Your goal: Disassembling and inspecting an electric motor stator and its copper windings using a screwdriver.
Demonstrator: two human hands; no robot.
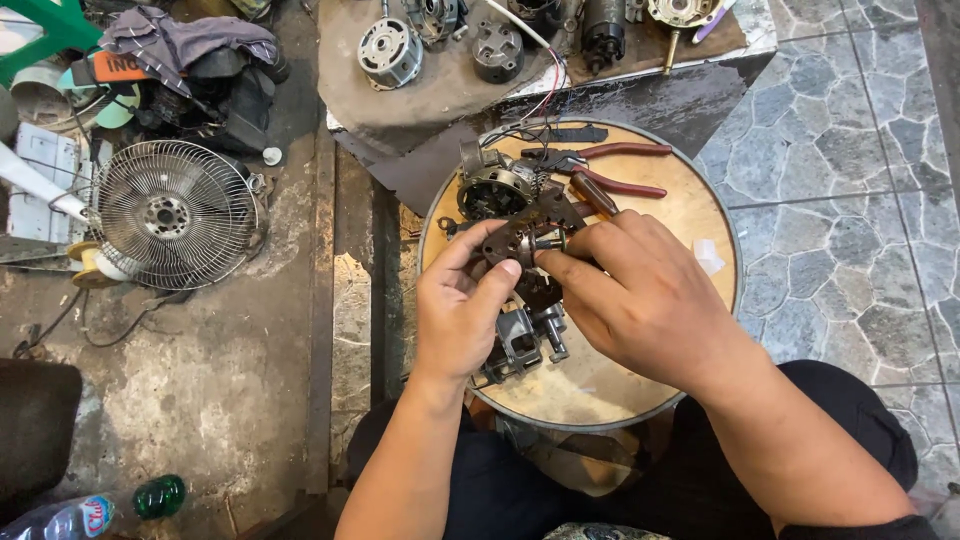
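Observation:
Both hands hold a small dark metal motor part with a short shaft [518,243] above a round wooden stool top [690,215]. My left hand [462,312] grips the part from the left, thumb and fingers around it. From the right, my right hand [640,295] pinches its shaft end with the fingertips. A fan motor with copper windings [497,187] lies just behind the part. Grey metal motor housing pieces [525,340] lie under my left hand.
Red-handled pliers [612,168] lie at the back of the stool top. Several motors [390,52] sit on a bench behind it. A fan guard [172,213] lies on the dirty floor at left, a green-capped bottle [95,512] at bottom left. Stone tiles are at right.

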